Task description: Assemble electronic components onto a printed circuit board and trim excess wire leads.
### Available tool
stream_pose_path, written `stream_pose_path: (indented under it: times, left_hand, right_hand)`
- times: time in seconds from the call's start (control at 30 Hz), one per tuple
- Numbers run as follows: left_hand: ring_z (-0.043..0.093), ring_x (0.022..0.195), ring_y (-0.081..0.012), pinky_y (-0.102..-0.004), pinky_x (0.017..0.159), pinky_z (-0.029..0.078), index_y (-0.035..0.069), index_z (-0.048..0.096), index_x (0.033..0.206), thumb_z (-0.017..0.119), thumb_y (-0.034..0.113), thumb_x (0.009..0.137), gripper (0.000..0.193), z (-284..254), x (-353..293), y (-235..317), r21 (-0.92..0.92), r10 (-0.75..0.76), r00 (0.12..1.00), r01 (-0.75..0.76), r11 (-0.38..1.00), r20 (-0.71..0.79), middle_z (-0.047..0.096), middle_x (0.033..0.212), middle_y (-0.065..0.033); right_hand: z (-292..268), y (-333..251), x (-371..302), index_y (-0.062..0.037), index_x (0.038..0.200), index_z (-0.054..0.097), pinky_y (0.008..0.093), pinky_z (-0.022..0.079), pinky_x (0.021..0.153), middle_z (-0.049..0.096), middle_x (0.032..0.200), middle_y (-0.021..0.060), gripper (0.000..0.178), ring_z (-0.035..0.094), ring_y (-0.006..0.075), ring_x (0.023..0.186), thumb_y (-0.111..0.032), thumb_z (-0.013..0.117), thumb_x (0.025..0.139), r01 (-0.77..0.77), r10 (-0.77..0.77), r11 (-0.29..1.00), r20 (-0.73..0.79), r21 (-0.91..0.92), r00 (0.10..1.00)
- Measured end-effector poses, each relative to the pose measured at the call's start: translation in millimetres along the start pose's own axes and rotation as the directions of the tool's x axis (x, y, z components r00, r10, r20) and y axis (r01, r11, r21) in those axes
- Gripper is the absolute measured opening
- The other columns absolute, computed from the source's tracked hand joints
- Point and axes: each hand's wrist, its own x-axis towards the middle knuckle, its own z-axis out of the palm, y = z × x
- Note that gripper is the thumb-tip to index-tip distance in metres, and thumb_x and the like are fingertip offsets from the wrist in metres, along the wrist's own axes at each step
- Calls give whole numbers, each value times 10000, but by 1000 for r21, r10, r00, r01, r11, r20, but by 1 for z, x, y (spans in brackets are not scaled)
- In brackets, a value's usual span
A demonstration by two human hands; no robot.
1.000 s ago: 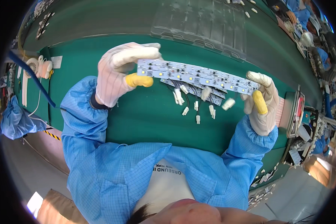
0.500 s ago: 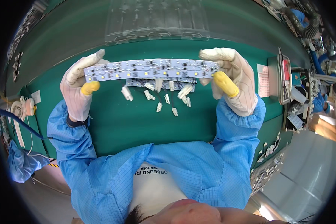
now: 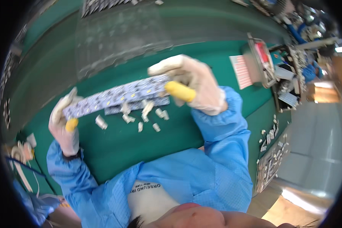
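Between my hands is a long white LED circuit board (image 3: 117,95), held by its two ends with the component side showing. My left hand (image 3: 64,117), gloved with a yellow thumb cover, pinches the left end. Gripping the right end is my right hand (image 3: 192,83), in a like glove with a yellow thumb cover. Below the held board, partly hidden by it, another LED board (image 3: 163,101) lies on the green mat. Several white plug connectors (image 3: 101,122) spread in front of that board, some blurred.
A clear plastic tray (image 3: 121,45) lies beyond the mat. To the right are a sheet of pink-and-white labels (image 3: 240,71) and a metal-rimmed box (image 3: 260,62) with red contents. A black bin of parts (image 3: 287,87) stands farther right. A white reel (image 3: 18,154) is at the left.
The whole view has turned and shifted. The held board now slants, its left end lower and its right end higher. Both hands keep hold of it.
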Motion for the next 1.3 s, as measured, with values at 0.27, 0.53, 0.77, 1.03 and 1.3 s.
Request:
stream_pose_path:
  times: [0.27,0.53,0.77,1.03,1.3]
  left_hand:
    - [576,1083,-291,-461,1026,368,-3,525,1200,656,483,805,640,-5,1,-7,33,52,998,-53,998,18,617,1024,-177]
    - [618,862,-244,-531,1008,372,1,575,1090,682,454,788,554,1,8,16,41,142,986,-146,988,81,627,934,-173]
    - [627,839,-271,-523,925,438,29,589,1077,678,445,797,510,-1,16,28,153,241,950,-273,950,198,636,901,-175]
    - [627,889,-269,-537,937,442,66,578,1123,638,462,797,517,-3,16,22,204,382,904,-417,886,192,652,913,-130]
    - [620,955,-278,-459,957,444,21,625,1060,651,481,761,549,-3,18,14,98,267,955,-281,955,132,655,963,-138]
  right_hand:
    - [0,9,2,-11,1142,565,179,425,457,624,987,112,298,610,102,706,-97,588,858,139,-139,990,0,24,990]
    - [5,3,8,-9,1146,559,170,367,458,633,887,79,364,571,79,692,-216,628,855,-15,16,1000,-26,19,1000]
    - [4,7,3,-2,1143,550,154,291,435,612,759,70,492,440,35,494,-381,649,846,-54,56,998,-118,19,991]
    - [-3,15,0,1,1156,530,158,294,453,597,853,67,532,510,72,600,-392,670,827,-23,-6,984,-162,-178,987]
    - [6,6,-2,24,1155,530,153,290,433,600,835,98,530,532,84,627,-345,698,812,-24,21,999,-131,-24,991]
